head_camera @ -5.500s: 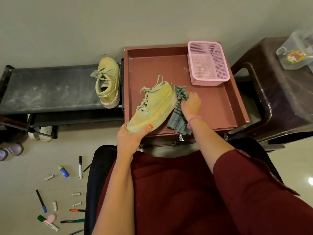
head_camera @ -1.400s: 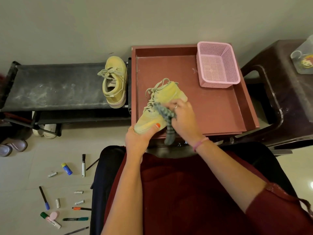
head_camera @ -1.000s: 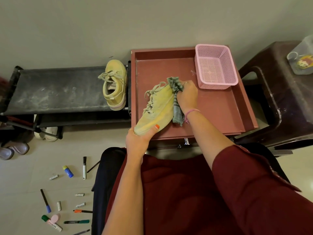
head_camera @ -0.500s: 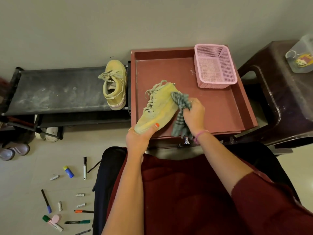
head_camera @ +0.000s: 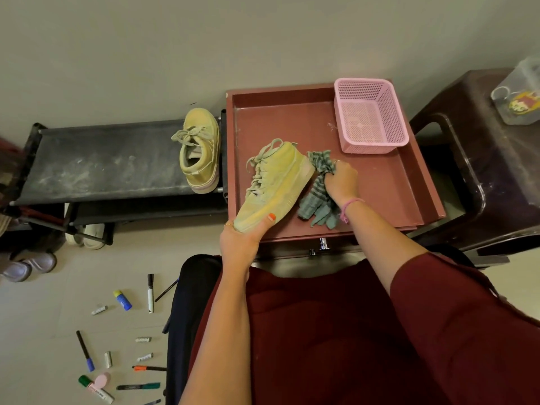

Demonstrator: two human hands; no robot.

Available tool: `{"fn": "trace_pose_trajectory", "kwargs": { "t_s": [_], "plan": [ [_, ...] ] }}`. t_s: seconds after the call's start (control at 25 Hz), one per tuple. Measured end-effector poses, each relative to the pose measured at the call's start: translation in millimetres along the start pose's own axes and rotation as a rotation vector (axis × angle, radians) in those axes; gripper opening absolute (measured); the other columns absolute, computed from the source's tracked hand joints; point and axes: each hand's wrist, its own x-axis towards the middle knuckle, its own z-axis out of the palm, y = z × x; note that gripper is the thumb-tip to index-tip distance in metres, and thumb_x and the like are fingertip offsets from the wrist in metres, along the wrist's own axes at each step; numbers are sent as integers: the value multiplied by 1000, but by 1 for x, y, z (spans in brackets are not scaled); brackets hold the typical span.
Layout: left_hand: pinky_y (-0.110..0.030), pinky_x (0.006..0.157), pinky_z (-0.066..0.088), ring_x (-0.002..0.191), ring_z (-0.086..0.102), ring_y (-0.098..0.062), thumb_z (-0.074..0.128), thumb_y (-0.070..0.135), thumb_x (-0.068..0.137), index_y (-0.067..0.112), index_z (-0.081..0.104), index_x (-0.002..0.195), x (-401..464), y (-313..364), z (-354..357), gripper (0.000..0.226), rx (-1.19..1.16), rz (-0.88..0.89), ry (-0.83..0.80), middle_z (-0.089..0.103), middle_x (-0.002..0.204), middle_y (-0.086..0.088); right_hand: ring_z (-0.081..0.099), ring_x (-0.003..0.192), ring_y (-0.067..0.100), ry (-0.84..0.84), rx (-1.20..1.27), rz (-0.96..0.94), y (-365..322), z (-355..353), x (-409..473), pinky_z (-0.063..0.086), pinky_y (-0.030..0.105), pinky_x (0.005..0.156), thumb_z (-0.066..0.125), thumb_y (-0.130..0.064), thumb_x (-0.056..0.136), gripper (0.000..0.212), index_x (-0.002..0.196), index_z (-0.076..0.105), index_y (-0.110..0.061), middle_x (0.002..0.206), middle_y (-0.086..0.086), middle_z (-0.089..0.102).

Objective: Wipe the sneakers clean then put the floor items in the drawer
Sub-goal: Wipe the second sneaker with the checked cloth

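Hands: my left hand (head_camera: 238,244) grips the toe of the yellow-green suede sneaker (head_camera: 273,185); my right hand (head_camera: 340,181) clutches the green striped cloth (head_camera: 317,197).
Change: half a second ago the cloth was lower on the side; now it presses beside the heel.
Meaning: I think this wiping is not finished.
Drawer: the open red-brown drawer (head_camera: 409,185) holds the sneaker.
Floor items: scattered markers (head_camera: 150,293), well apart, untouched.
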Motion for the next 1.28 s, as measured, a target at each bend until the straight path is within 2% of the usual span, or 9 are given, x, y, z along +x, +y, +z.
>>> {"fn": "trace_pose_trajectory", "kwargs": {
  "t_s": [0.16,0.32,0.48,0.6,0.72,0.8,0.96,1.16,1.28],
  "plan": [
    [-25,81,54,96,68,-8,88,43,60,19,66,117,3,-6,-6,67,-11,-5,3,72,106,6,59,94,32,37,62,-170,-8,5,-53,35,19,71,47,11,82,25,97,65,5,104,18,64],
    [-23,78,53,92,69,-8,87,38,64,22,69,102,5,-2,-3,45,-81,-14,9,73,98,6,56,90,9,-134,189,-357,-5,-5,-96,37,2,80,51,12,79,36,105,70,-4,102,-2,64],
    [-26,82,53,95,68,-15,81,22,76,19,67,102,2,-7,-5,29,-210,-34,4,73,100,1,60,77,16,-101,539,90,11,-21,-74,48,28,68,55,-6,91,15,85,65,-16,83,-1,66],
    [-27,80,49,91,64,-15,77,17,78,16,66,100,-6,-4,1,26,-320,-41,-103,72,94,3,62,86,20,6,831,324,16,-34,-54,52,35,75,53,-13,95,7,93,60,-13,86,1,65],
    [-28,84,49,92,63,-14,73,24,67,14,63,102,-10,-1,5,38,-414,-41,-192,70,99,-2,66,99,24,-16,1034,324,5,-47,-35,54,41,88,56,-26,95,22,110,63,-12,102,4,69],
    [-28,86,52,97,64,-15,87,36,53,11,61,109,-10,-5,5,67,-436,-28,-255,68,108,-6,67,102,23,-104,1142,284,-1,-56,-31,54,41,88,57,-41,93,39,119,62,-13,111,7,70],
    [-26,82,55,100,65,-15,94,55,32,11,58,118,-8,-5,3,103,-397,14,-331,68,110,-5,67,103,19,-298,1064,131,-6,-74,-36,53,35,84,67,-53,79,59,123,60,-15,113,5,70],
    [-25,91,54,118,60,-19,88,53,54,5,44,136,-8,5,12,106,-387,30,-329,59,130,-12,67,102,20,-358,1083,32,8,-91,-40,53,33,84,77,-30,70,53,118,61,-13,109,5,70],
    [-28,99,47,121,55,-17,63,37,91,11,31,146,-10,18,37,69,-410,-22,-236,47,143,-14,67,100,21,-225,1114,29,17,-87,-52,53,37,85,82,-24,70,55,118,58,-11,107,4,71]
  ]
}}
